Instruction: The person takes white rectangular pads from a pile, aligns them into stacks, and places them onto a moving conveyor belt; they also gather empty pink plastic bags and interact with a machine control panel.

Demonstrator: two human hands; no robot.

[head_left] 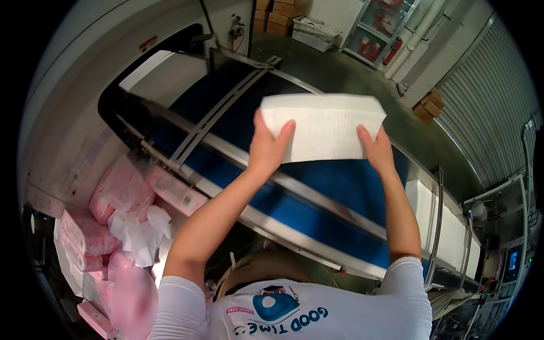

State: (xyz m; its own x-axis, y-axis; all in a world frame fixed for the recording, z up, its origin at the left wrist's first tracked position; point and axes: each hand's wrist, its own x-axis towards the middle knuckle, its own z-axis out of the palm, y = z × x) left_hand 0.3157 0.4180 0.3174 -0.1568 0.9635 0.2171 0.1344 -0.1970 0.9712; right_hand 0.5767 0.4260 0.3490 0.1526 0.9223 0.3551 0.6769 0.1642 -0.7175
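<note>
A stack of white tissue paper (324,129) is held up over the blue conveyor belt (309,207). My left hand (271,141) grips its left end, thumb on the near face. At the opposite end my right hand (376,148) closes on it the same way, with the fingers mostly hidden behind. Further white stacks (422,207) lie in a row on the conveyor's right part, beyond my right forearm.
Metal rails (334,212) run along the belt. Pink printed packages (85,232) and crumpled white paper (139,235) pile up at lower left. A white machine housing (68,141) stands left. Cardboard boxes (280,20) and a white crate (314,34) sit at the back.
</note>
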